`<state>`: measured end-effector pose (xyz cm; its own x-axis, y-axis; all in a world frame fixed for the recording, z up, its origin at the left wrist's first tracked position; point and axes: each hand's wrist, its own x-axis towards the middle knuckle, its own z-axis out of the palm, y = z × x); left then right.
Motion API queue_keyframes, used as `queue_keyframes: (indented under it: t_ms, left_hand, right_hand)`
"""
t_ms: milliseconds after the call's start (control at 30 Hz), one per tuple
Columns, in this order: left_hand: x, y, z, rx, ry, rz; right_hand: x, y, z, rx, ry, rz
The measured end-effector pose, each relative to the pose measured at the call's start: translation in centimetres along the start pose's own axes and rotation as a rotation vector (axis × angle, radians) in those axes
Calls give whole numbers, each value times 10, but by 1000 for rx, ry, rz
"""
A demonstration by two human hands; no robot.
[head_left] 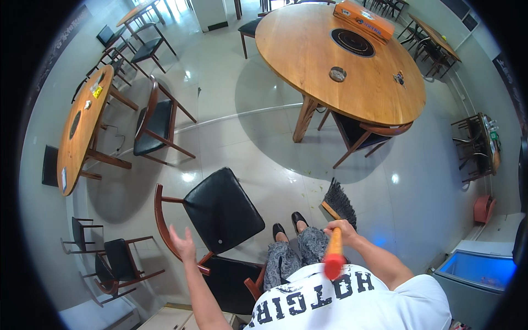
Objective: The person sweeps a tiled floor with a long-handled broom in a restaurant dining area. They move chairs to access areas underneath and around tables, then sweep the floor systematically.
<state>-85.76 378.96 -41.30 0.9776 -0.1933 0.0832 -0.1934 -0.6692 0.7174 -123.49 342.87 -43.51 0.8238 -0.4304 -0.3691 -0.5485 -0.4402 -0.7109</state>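
Right hand point(342, 226): your fingers are wrapped around the handle of the broom point(335, 245), its red end point(333, 267) pointing up toward your head. The broom stands in front of you to the right, its dark bristles point(342, 203) down at the pale floor point(275, 187), just beyond your black shoes point(298, 219). Small yellow-green scraps point(312, 207) lie near the bristles

Left hand point(183, 243): empty, your fingers loosely spread, near the curved wooden back of the black-seated chair point(223, 206); contact between hand and chair cannot be told. A second dark chair point(231, 283) sits close behind it, partly hidden by your left forearm

Ahead: round wooden table point(297, 55), bearing an orange box point(363, 21), a dark round hotplate point(352, 42) and an ashtray point(337, 73); one chair point(355, 131) is tucked partly under its near edge
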Motion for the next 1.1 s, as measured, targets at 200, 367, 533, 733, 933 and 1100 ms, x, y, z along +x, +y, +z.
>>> queue_keyframes:
  t_ms: [200, 367, 533, 733, 933, 1100]
  left_hand:
    - [-26, 310, -55, -1339, -764, 491]
    - [-19, 418, -122, -1383, -562, 725]
    - [-31, 439, -165, -1257, -435, 907]
    - [-48, 411, -140, -918, -317, 992]
    - [-43, 337, -14, -782, -35, 798]
    - [-45, 250, 86, -780, -60, 351]
  right_hand:
    - [44, -114, -43, -169, -184, -193]
    - [75, -191, -64, -199, -228, -507]
    - [119, -243, -66, -83, -104, -881]
    - [212, -253, -75, -114, -3, -1035]
    - [343, -201, -67, -352, -158, -907]
    - [427, -105, -33, -475, -112, -813]
